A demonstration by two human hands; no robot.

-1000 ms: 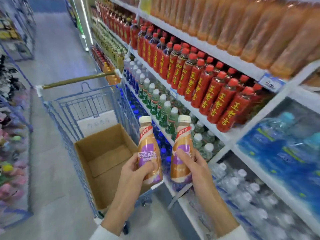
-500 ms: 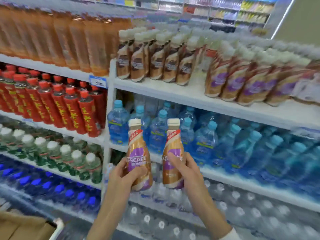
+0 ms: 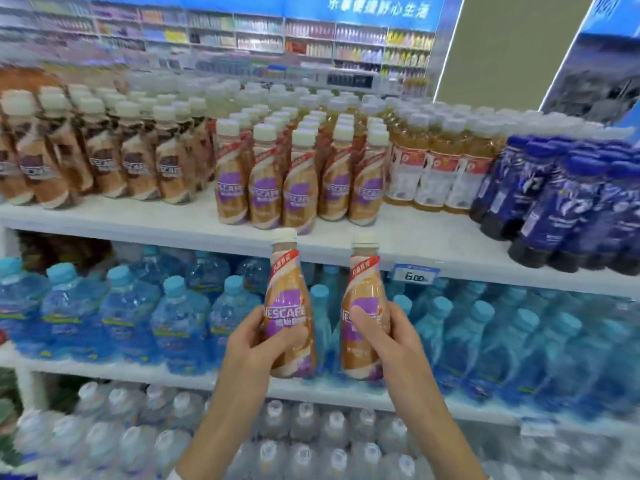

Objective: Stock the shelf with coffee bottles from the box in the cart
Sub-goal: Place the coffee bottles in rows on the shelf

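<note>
A: Two coffee bottles up in the air, both upright, white caps on top. The left coffee bottle [image 3: 290,306] sits in the left hand [image 3: 254,344], the right coffee bottle [image 3: 363,310] in the right hand [image 3: 389,341].

B: And look at the grip, the fingers [image 3: 363,318] of each hand are wrapped snug around the lower half of its bottle, thumbs laid across the purple labels. The two bottles are side by side, not touching.

A: They're held in front of the shelf's white edge [image 3: 173,233], just under the stocked row of matching coffee bottles [image 3: 298,181] standing on top of it.

B: Left of that row, darker brown coffee bottles [image 3: 135,161]. To its right, amber tea bottles [image 3: 436,174], then dark blue bottles [image 3: 561,202] at the far end.

A: Price tag [image 3: 414,273] clipped to the shelf's edge, just right of the held pair.

B: Behind the hands, blue-capped water bottles [image 3: 180,317] fill the level below, and clear bottles with grey caps [image 3: 304,431] the one under that.
</note>
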